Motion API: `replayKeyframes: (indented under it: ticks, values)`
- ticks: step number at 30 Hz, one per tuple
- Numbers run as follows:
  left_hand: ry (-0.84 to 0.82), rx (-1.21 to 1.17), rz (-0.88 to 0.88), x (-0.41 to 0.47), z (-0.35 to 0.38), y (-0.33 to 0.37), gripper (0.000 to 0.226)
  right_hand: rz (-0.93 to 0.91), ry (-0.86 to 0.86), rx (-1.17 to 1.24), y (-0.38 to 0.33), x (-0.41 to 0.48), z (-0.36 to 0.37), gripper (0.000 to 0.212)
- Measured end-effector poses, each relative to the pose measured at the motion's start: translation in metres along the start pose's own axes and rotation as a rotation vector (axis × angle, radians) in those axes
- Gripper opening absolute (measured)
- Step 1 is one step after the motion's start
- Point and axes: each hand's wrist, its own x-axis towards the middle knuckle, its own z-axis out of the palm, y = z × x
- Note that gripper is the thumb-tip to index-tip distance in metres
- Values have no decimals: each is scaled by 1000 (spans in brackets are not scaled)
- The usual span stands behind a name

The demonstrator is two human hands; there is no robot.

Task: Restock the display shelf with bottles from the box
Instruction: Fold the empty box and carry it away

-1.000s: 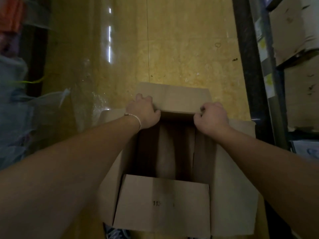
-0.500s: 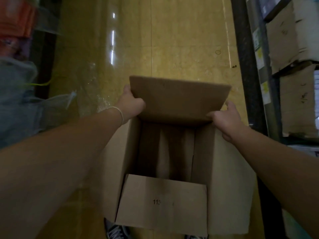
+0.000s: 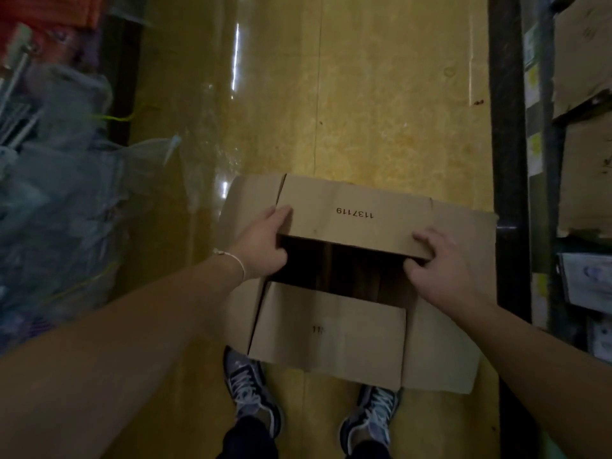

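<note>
1. Two laced shoes [image 3: 251, 392] stand on the yellow floor [image 3: 381, 111], partly covered by the box [image 3: 440, 342].
2. The box's near flap [image 3: 328, 329] lies folded out towards the person; the gap behind it is too dark to show any contents.
3. The left hand [image 3: 261, 243] grips the left end of the far flap [image 3: 354, 210], fingers curled round its edge.
4. The right hand [image 3: 443, 263] pinches that flap's right corner, fingers on top and thumb beneath.
5. Far right, a dark shelf [image 3: 506, 127] holds cartons [image 3: 586, 177]; plastic-wrapped goods [image 3: 59, 177] are on the left.
</note>
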Motion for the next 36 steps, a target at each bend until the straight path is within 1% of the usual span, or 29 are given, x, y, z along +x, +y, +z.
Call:
replayKeyframes:
  ticks: [1,3,5,6,9,11,13,16,19,21,22,24,26,30,33,36]
  values:
    - [-53,128,-11,0,6,-5,87,8,-39,-62,6,0,9,58]
    - [-95,372,-10,3,20,-13,90,5,-98,-189,14,5,26,64]
    - [-93,599,25,7,37,-21,89,16,-130,-275,18,7,43,68]
    - [-80,674,37,8,45,-24,86,22,-138,-313,18,8,50,69]
    - [-21,791,42,11,64,-35,78,32,-143,-397,15,6,65,72]
    - [-3,800,41,11,65,-36,73,31,-154,-432,11,4,67,72]
    - [6,744,48,9,59,-32,69,31,-167,-446,9,1,65,71]
    - [66,550,-1,-1,46,-29,69,66,-158,-432,6,-6,57,63]
    - [121,319,-189,-16,38,-42,67,75,-146,-455,2,-16,50,61]
    - [105,187,-317,-26,36,-57,66,66,-146,-458,-3,-25,54,59]
    - [97,139,-363,-30,36,-65,66,54,-146,-444,-7,-29,59,57]
    - [93,70,-413,-34,36,-80,66,15,-164,-403,-20,-38,75,61]
    - [93,19,-414,-34,35,-96,67,-29,-204,-368,-36,-45,95,66]
    - [69,-67,-416,-28,32,-126,71,-120,-260,-303,-74,-52,143,68]
    - [73,-200,-436,-20,28,-141,74,-180,-333,-258,-97,-56,172,68]
    - [62,-371,-428,-15,22,-147,76,-194,-393,-220,-112,-64,187,68]
